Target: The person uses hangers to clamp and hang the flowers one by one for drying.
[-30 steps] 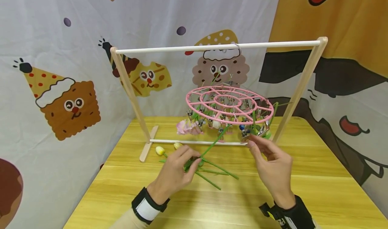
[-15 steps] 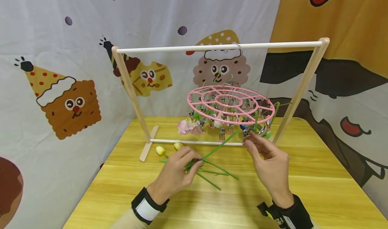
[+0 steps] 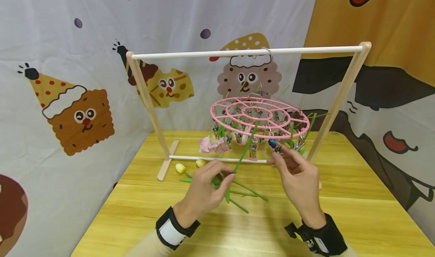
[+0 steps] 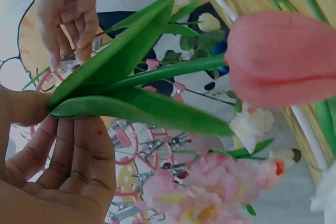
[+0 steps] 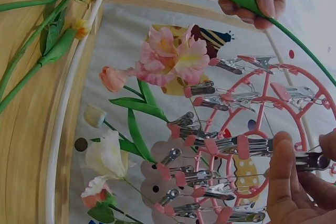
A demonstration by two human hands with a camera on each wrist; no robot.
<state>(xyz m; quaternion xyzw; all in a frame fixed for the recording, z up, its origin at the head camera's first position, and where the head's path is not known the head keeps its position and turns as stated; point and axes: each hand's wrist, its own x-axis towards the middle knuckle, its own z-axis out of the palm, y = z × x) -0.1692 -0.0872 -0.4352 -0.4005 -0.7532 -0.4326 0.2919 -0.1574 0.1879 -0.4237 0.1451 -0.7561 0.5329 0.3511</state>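
My left hand pinches a pink artificial tulip where its green leaves meet the stem. In the head view the bloom is hidden behind that hand, and the bare stem slants up toward the hanger. A round pink clip hanger hangs from the rack by a hook. At its front right, my right hand grips a metal clip between thumb and fingers. Other clips on the hanger hold flowers head down, among them a large pink ruffled bloom and a white one.
The rack's white top bar runs between two wooden legs, with a low white rod near the table. Pale yellow tulips and loose green stems lie on the wooden table around the left hand. A patterned cloth hangs behind.
My left hand has shifted slightly right and the tulip's stem now stands steeper. The right hand has moved a little left, still at the clip.
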